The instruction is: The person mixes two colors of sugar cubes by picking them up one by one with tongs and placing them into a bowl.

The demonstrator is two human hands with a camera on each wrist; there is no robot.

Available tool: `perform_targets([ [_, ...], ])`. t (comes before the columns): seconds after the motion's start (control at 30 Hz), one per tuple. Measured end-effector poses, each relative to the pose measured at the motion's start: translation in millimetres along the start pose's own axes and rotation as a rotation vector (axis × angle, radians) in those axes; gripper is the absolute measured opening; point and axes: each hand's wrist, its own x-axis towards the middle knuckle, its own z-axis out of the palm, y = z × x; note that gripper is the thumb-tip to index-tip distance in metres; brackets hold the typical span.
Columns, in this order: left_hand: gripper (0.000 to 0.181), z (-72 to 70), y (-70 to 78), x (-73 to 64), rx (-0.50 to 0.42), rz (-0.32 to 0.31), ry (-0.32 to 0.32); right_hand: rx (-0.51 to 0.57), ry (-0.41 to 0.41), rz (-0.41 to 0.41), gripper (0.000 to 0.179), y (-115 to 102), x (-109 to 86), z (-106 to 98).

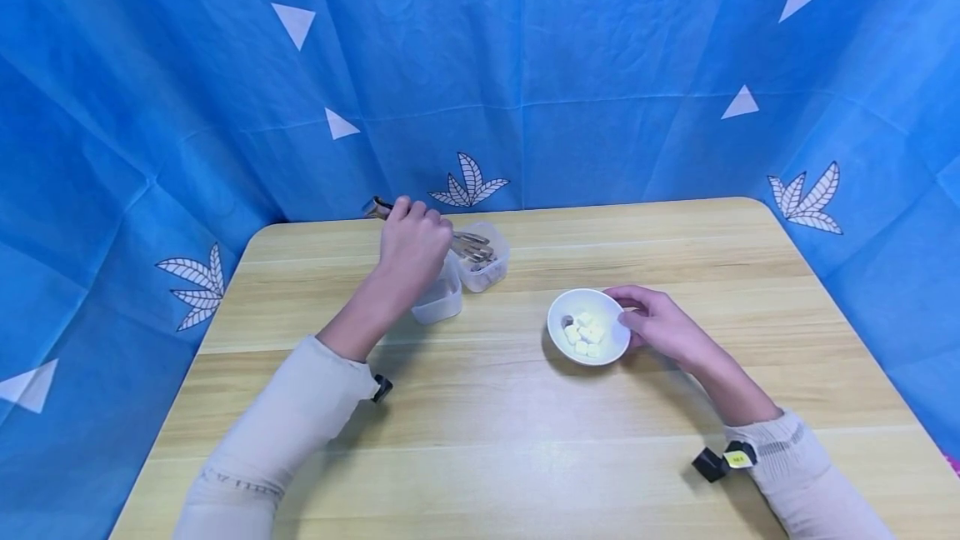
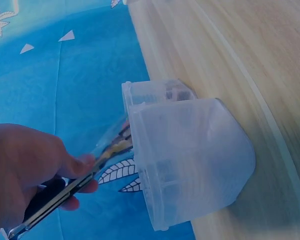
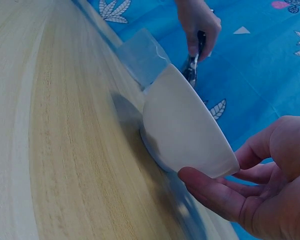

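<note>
My left hand (image 1: 415, 242) grips metal food tongs (image 2: 112, 151) by their dark handle. In the head view the tongs' heads lie over the farther clear plastic container (image 1: 495, 269), which has small dark pieces in it. Closer to me, beside it, stands a second clear container (image 2: 200, 160), partly covered by my left hand and forearm in the head view. With thumb and fingers my right hand (image 1: 656, 323) holds the rim and side of a white bowl (image 3: 182, 125). Several white cubes (image 1: 585, 333) lie in the bowl, with a small greyish piece at the left.
The light wooden table (image 1: 525, 457) ends at the back against a blue patterned curtain (image 1: 600, 65). More of this cloth hangs along the left and right sides. Black devices (image 1: 723, 461) sit at both wrists.
</note>
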Motion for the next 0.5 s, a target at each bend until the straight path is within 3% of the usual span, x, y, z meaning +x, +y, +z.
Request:
perform_targets([
  [0.13, 0.01, -0.2, 3.3, 3.5, 0.021, 0.014, -0.062, 0.006, -0.003, 0.001, 0.049, 0.0, -0.2, -0.2],
  [0.5, 0.009, -0.8, 12.8, 15.0, 0.092, 0.021, -0.121, -0.008, -0.002, 0.004, 0.049, -0.8, -0.1, -0.8],
])
